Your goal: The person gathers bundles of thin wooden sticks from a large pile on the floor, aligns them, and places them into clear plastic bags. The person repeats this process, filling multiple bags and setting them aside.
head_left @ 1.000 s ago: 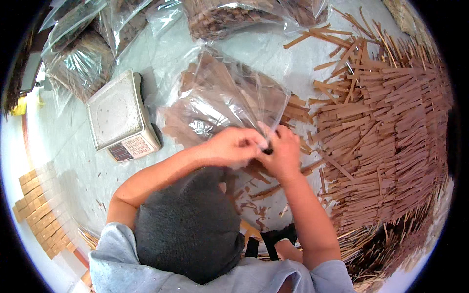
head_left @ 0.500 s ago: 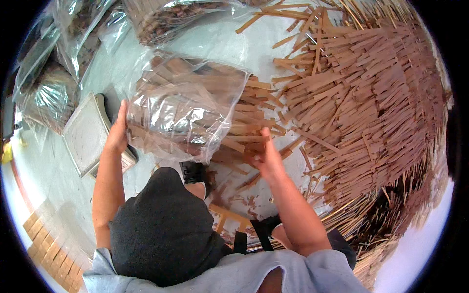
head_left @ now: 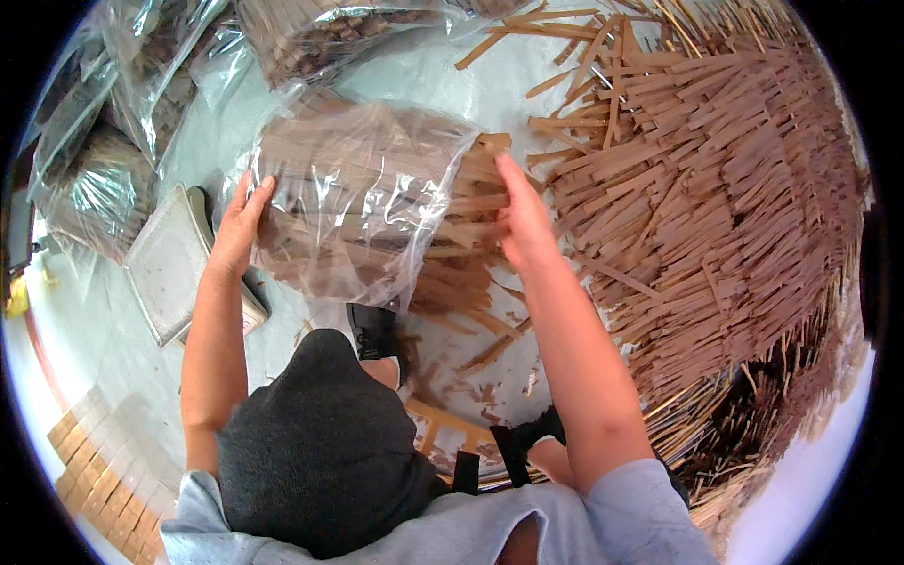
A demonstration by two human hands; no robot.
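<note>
A clear plastic bag [head_left: 377, 184] filled with flat brown strips lies in front of me, its mouth toward the right. The ends of several brown strips [head_left: 466, 221] stick out of that mouth. My left hand [head_left: 240, 226] grips the bag's left end, thumb on top and other fingers partly hidden by the plastic. My right hand [head_left: 524, 221] is cupped against the protruding strip ends, one finger reaching up along them; its other fingertips are hidden behind the strips. The bundle is held between both hands.
A large heap of brown strips [head_left: 697, 207] fills the right side. Left of the bag is a flat scale-like device [head_left: 171, 264]. Other filled plastic bags [head_left: 99, 184] stand at the far left and back. Loose scraps [head_left: 452, 372] litter the floor near my shoe [head_left: 374, 330].
My right hand has moved up and away from me along the strip ends and now presses against them. My left thumb has come over the bag's end. The bundle looks wider and flatter.
</note>
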